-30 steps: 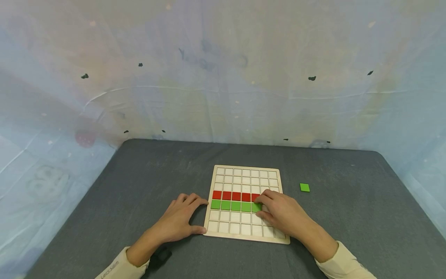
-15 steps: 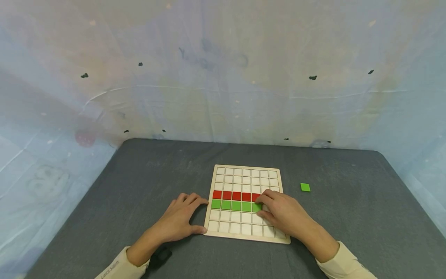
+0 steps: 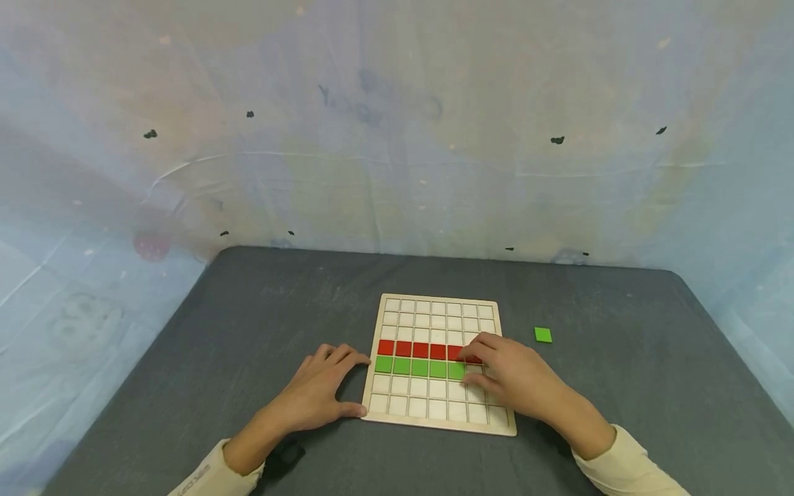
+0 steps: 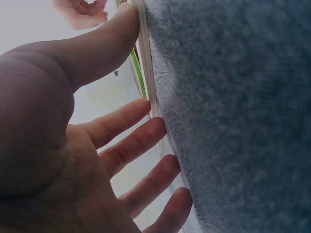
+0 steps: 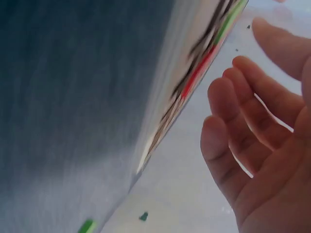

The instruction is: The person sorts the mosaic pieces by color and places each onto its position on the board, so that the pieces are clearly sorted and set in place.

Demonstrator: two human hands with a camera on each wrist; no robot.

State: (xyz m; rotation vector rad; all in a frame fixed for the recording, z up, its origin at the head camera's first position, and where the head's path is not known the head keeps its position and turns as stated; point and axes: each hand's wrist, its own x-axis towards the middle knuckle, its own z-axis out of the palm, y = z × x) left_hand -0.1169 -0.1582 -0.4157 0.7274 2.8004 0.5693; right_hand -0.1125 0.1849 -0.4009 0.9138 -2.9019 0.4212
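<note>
A pale wooden grid board (image 3: 434, 421) lies on the dark table. Across its middle runs a row of red square tiles (image 3: 420, 350), with a row of green square tiles (image 3: 420, 367) just nearer to me. My left hand (image 3: 313, 393) rests at the board's left edge, thumb and fingertips against it; in the left wrist view its fingers (image 4: 141, 148) are spread. Over the right part of the two rows hovers my right hand (image 3: 527, 375), partly covering the red row's end. The right wrist view shows nothing between its fingers (image 5: 245, 116), which stand apart from the board.
One loose green tile (image 3: 542, 335) lies on the table (image 3: 608, 358) to the right of the board. A light patterned cloth (image 3: 397, 138) hangs behind the table and along its sides.
My right hand has moved slightly right and off the tiles, its thumb and fingers now farther apart. More red at the row's right end shows. My left hand stays put.
</note>
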